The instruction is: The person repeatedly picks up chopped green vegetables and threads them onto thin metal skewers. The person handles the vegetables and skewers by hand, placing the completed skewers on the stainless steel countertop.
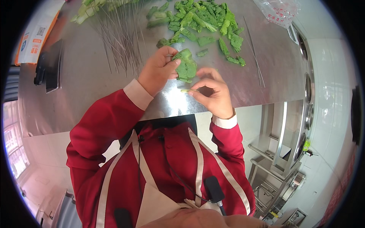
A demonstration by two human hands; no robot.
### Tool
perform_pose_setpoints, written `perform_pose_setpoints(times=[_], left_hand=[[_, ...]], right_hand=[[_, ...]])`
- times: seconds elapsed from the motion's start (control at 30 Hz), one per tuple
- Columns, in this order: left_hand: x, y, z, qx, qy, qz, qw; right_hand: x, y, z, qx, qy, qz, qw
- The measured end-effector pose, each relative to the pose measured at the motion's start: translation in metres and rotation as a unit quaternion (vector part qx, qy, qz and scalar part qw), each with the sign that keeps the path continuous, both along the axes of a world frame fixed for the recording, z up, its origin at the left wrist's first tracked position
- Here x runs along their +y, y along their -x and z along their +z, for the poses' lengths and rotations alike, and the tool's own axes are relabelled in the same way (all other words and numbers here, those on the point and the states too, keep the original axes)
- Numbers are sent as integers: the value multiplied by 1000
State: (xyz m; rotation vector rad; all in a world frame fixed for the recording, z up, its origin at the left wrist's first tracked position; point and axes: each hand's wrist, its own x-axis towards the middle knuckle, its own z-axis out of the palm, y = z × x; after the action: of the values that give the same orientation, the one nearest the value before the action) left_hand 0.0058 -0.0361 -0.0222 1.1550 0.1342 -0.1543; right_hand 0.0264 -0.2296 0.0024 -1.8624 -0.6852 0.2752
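My left hand (159, 68) grips a green leaf (186, 64) between thumb and fingers, over the near part of the steel table. To its right, my right hand (215, 91) pinches a thin pale-green strip (188, 90), apparently a piece of stem, between thumb and index finger. Beyond the hands lies a loose pile of torn green leaves (199, 17), with several pieces scattered toward me. Many thin metal skewers (122, 42) lie left of the pile, their tips pointing my way. A few more skewers (253, 54) lie at the right.
At the table's (77, 99) left stand an orange and white package (37, 37) and a black flat object (54, 67). Pale-green vegetables (85, 12) lie at the far left. A clear plastic bag (278, 11) with red writing sits at the far right, near a metal rack (268, 159).
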Motion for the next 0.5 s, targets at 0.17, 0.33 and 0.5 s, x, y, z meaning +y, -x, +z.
perform_pose_setpoints(times=[0.17, 0.33, 0.5], left_hand=[[1, 1, -1, 0, 13, 0, 1000], [0, -1, 7, -5, -8, 68, 998], [3, -5, 7, -14, 3, 95, 995]], right_hand=[[-13, -2, 3, 78, -53, -33, 995], [-31, -12, -6, 29, -68, -147, 986], [-31, -27, -10, -124, 64, -201, 970]])
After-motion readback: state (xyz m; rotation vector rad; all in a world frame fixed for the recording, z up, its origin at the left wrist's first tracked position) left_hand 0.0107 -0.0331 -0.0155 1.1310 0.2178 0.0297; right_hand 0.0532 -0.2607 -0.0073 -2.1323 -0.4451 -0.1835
